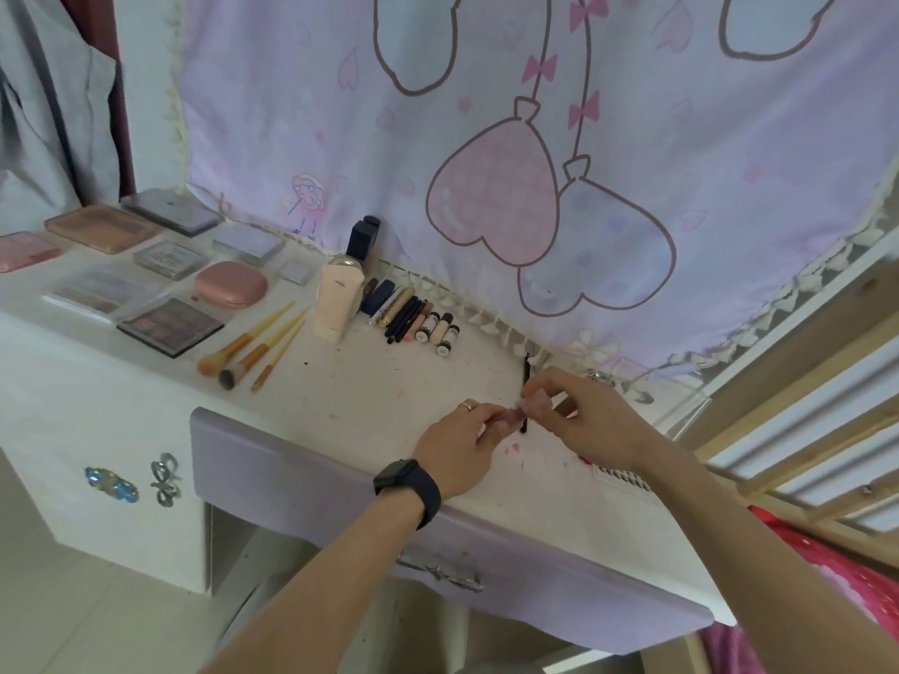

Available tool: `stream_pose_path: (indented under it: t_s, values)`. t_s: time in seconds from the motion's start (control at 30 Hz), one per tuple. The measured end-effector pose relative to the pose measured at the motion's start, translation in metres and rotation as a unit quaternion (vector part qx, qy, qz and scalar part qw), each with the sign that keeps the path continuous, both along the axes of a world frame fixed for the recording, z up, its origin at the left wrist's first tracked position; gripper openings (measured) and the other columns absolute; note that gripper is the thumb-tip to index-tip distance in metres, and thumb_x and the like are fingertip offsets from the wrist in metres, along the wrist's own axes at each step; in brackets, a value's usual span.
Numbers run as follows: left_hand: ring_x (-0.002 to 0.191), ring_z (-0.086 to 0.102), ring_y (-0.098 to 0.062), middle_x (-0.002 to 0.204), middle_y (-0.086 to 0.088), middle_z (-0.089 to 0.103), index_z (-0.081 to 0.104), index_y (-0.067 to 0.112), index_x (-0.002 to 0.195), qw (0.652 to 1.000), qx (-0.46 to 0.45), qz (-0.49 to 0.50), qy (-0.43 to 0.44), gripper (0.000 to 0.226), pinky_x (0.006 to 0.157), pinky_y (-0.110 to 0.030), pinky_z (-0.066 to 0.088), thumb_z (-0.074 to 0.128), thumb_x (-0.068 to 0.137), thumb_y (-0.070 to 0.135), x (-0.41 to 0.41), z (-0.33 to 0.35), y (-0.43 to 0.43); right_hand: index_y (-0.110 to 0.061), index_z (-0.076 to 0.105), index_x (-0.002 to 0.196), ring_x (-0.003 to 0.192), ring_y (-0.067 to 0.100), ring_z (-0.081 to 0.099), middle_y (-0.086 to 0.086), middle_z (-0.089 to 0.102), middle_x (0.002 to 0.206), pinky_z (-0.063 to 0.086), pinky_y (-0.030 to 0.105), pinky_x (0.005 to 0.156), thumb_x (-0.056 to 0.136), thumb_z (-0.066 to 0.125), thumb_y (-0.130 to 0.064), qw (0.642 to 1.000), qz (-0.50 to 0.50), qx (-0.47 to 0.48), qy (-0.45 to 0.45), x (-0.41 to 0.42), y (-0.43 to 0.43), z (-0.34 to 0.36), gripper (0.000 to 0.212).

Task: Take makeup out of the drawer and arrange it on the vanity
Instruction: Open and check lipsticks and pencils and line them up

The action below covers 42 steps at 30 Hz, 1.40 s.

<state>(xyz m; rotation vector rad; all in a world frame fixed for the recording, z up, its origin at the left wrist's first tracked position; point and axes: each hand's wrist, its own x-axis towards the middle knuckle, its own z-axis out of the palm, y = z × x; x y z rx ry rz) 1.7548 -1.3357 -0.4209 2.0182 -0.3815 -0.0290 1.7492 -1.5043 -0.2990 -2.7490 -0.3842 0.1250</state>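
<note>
Fingers [481, 414] of the left hand [455, 447] and right hand [591, 420] pinch a pink tube [532, 406] just over the surface [365, 381]; pulling it apart carelessly could smear colour or knock the pencil [526, 377] behind.

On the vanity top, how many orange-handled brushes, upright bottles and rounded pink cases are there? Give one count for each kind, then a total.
Orange-handled brushes: 3
Upright bottles: 2
Rounded pink case: 1
Total: 6
</note>
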Motion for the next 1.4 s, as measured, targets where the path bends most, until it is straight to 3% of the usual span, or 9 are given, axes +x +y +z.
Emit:
stream_pose_path:
  t_s: [0.2,0.3,0.4,0.5,0.63,0.8,0.97,1.2,1.4]
  values:
    - [0.099,0.060,-0.023,0.117,-0.001,0.057,0.057,0.022,0.129,1.000,0.028,0.007,-0.008,0.033,0.088,-0.041,0.050,0.040,0.105,0.037,0.001,0.001,0.001,-0.041,0.052,0.121,0.090,0.000,0.067,-0.018,0.058,0.121,0.050,0.017,0.069,0.093,0.066,-0.043,0.997,-0.044,0.054,0.046,-0.005,0.004,-0.007,0.032]
    - [0.101,0.061,-0.022,0.119,-0.001,0.057,0.058,0.022,0.129,1.000,0.027,0.005,-0.013,0.033,0.089,-0.042,0.050,0.041,0.105,0.037,0.002,-0.001,0.001,-0.032,0.056,0.111,0.071,0.008,0.071,-0.013,0.070,0.095,0.048,0.018,0.057,0.093,0.056,-0.061,0.994,-0.101,0.013,0.048,-0.002,0.005,-0.004,0.035]
    - [0.100,0.061,-0.023,0.119,0.000,0.055,0.057,0.023,0.130,0.999,0.036,0.001,-0.015,0.033,0.089,-0.042,0.051,0.040,0.105,0.037,0.001,-0.002,0.000,-0.026,0.064,0.100,0.063,0.011,0.070,-0.009,0.073,0.081,0.053,0.022,0.053,0.098,0.056,-0.049,0.995,-0.083,0.017,0.054,-0.001,0.003,-0.001,0.025]
    - [0.097,0.061,-0.025,0.118,-0.001,0.055,0.056,0.022,0.130,0.999,0.036,0.001,-0.012,0.033,0.087,-0.043,0.051,0.039,0.106,0.037,0.001,-0.001,0.000,-0.033,0.060,0.105,0.075,0.005,0.069,-0.013,0.069,0.100,0.059,0.026,0.066,0.100,0.057,-0.032,0.999,-0.031,0.027,0.031,-0.003,-0.001,-0.001,0.006]
    - [0.098,0.061,-0.025,0.120,-0.001,0.054,0.056,0.023,0.130,0.999,0.041,0.003,-0.015,0.033,0.088,-0.042,0.050,0.039,0.106,0.036,0.001,0.000,0.000,-0.041,0.050,0.119,0.101,0.000,0.062,-0.015,0.056,0.121,0.054,0.021,0.065,0.091,0.068,-0.027,0.995,-0.047,0.057,0.068,-0.005,0.004,-0.001,0.036]
    - [0.098,0.061,-0.023,0.122,0.001,0.053,0.056,0.024,0.131,0.999,0.048,0.000,-0.019,0.033,0.088,-0.042,0.051,0.038,0.105,0.037,0.000,-0.001,0.000,-0.027,0.062,0.099,0.063,0.004,0.066,-0.009,0.073,0.076,0.048,0.018,0.051,0.098,0.052,-0.054,0.994,-0.098,-0.003,0.058,-0.001,0.006,0.000,0.029]
    - [0.097,0.060,-0.025,0.123,0.000,0.052,0.055,0.024,0.131,0.998,0.056,0.000,-0.023,0.032,0.086,-0.043,0.051,0.038,0.106,0.035,0.002,-0.001,-0.001,-0.040,0.058,0.108,0.094,0.008,0.069,-0.015,0.066,0.111,0.059,0.030,0.073,0.096,0.061,-0.031,0.994,-0.027,0.061,0.089,0.000,-0.002,0.002,0.015]
    - [0.098,0.061,-0.024,0.124,0.000,0.053,0.055,0.024,0.132,0.998,0.055,-0.003,-0.023,0.033,0.087,-0.042,0.051,0.038,0.106,0.035,0.000,-0.001,-0.001,-0.026,0.062,0.101,0.058,0.005,0.065,-0.007,0.073,0.079,0.043,0.013,0.047,0.100,0.054,-0.047,0.994,-0.084,0.025,0.065,0.000,0.004,0.001,0.023]
    - [0.095,0.061,-0.024,0.118,0.001,0.054,0.058,0.024,0.127,1.000,0.027,-0.004,-0.012,0.032,0.085,-0.042,0.051,0.037,0.106,0.036,0.001,0.001,0.000,-0.038,0.058,0.102,0.078,0.003,0.065,-0.015,0.068,0.101,0.042,0.010,0.051,0.102,0.053,-0.041,1.000,-0.001,0.024,0.018,-0.004,0.000,0.003,0.007]
